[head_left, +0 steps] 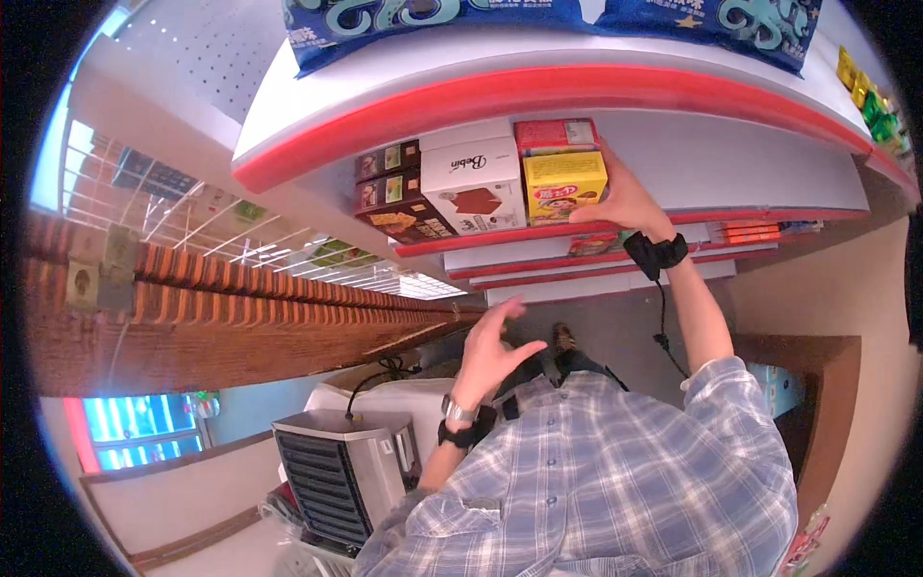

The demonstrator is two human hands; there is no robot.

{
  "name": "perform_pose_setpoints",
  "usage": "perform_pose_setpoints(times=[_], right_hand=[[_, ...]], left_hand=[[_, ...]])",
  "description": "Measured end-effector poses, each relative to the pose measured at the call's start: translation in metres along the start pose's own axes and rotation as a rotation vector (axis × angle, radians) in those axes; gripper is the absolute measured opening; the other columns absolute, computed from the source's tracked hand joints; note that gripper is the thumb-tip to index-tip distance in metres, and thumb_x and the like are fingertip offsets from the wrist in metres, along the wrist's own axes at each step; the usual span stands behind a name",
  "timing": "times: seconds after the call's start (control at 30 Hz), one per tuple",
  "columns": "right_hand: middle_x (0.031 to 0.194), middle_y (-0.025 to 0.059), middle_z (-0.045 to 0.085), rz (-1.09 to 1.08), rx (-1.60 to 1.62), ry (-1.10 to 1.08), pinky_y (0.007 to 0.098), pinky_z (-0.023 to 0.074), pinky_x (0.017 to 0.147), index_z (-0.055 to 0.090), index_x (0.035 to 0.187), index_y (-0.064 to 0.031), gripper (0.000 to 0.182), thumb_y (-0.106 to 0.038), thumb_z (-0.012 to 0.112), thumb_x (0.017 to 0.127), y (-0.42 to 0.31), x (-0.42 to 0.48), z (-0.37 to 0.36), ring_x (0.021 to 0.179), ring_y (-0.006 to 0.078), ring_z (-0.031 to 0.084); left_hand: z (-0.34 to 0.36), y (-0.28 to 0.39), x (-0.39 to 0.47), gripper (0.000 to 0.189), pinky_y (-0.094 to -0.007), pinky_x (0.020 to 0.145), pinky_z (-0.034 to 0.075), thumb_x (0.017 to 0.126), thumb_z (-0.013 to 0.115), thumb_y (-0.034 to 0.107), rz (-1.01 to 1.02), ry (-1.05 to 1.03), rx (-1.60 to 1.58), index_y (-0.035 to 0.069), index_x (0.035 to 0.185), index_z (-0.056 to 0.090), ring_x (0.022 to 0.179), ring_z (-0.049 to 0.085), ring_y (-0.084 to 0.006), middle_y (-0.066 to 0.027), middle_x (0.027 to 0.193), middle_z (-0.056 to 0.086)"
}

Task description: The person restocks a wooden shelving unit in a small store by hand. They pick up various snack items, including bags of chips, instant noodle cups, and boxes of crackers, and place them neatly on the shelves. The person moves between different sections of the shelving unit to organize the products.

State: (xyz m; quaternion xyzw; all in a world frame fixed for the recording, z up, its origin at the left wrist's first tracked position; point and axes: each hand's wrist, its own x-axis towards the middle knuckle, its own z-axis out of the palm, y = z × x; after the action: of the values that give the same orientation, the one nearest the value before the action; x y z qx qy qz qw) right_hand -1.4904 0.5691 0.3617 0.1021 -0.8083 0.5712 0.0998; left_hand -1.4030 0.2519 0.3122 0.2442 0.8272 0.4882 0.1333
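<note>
My right hand (626, 196) reaches onto a red-edged store shelf and grasps a yellow snack box (566, 186) at its right side, thumb on the front. Behind that box stands a red box (555, 135), near my fingertips, which are partly hidden. To the left are white Bebin boxes (472, 184) with a brown biscuit pictured on the front. Dark brown snack boxes (400, 202) stand at the shelf's left end. My left hand (497, 353) hangs in front of my body, thumb and fingers apart, holding nothing.
Blue snack bags (440, 18) lie on the upper shelf, whose red edge (548, 86) overhangs the boxes. Lower shelves (519, 256) hold a few packets. A striped wooden ledge (288, 310) with wire racks runs along the left. A grey metal appliance (346, 469) stands at lower left.
</note>
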Motion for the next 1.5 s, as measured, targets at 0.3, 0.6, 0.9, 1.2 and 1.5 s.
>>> perform_pose_setpoints(times=[0.3,0.6,0.9,1.2,1.5], right_hand=[[0.15,0.0212,0.041,0.009,-0.279,0.465,0.0465,0.0289,0.116,0.017,0.156,-0.0057,0.126,-0.036,0.093,0.06,-0.041,-0.119,-0.005,0.14,0.032,0.039],[0.142,0.0188,0.049,0.302,-0.251,0.552,0.0444,0.0377,0.109,0.031,0.152,-0.0037,0.111,-0.035,0.091,0.064,-0.013,-0.259,-0.03,0.133,0.0305,0.047],[0.137,0.0163,0.053,0.325,-0.191,0.129,0.0447,0.0411,0.109,0.04,0.145,-0.0045,0.091,-0.03,0.087,0.071,0.045,-0.267,-0.079,0.127,0.035,0.052],[0.152,0.0186,0.036,0.161,-0.095,-0.257,0.0454,0.0316,0.116,0.031,0.151,-0.0058,0.103,-0.036,0.086,0.07,0.093,-0.22,-0.081,0.142,0.0356,0.034],[0.153,0.0298,0.021,-0.003,0.032,-0.234,0.0516,0.0239,0.118,0.011,0.154,0.0019,0.137,-0.038,0.094,0.053,0.04,-0.185,-0.061,0.143,0.0463,0.023]], left_hand=[[0.094,-0.052,0.158,0.087,-0.0471,0.103,0.044,0.067,0.084,0.048,0.027,-0.328,0.408,0.003,0.134,0.052,0.124,0.052,-0.0378,-0.0251,0.13,0.055],[0.146,-0.096,0.239,0.074,-0.047,0.102,0.044,0.079,0.067,0.063,-0.138,-0.859,0.429,0.004,0.124,0.061,0.118,0.058,-0.0376,-0.0223,0.12,0.065],[0.134,-0.078,0.216,0.073,-0.0506,0.1,0.043,0.083,0.065,0.056,-0.382,-0.754,0.662,0.005,0.134,0.05,0.119,0.054,-0.0412,-0.0213,0.128,0.059],[0.116,0.009,0.127,0.094,-0.054,0.105,0.04,0.057,0.088,0.027,0.082,-0.072,0.582,0.006,0.136,0.044,0.131,0.038,-0.0479,-0.0273,0.138,0.042],[0.111,0.141,0.075,0.113,-0.0532,0.107,0.039,0.054,0.087,0.027,0.179,-0.189,0.368,0.009,0.151,0.031,0.129,0.037,-0.051,-0.0283,0.143,0.033]])
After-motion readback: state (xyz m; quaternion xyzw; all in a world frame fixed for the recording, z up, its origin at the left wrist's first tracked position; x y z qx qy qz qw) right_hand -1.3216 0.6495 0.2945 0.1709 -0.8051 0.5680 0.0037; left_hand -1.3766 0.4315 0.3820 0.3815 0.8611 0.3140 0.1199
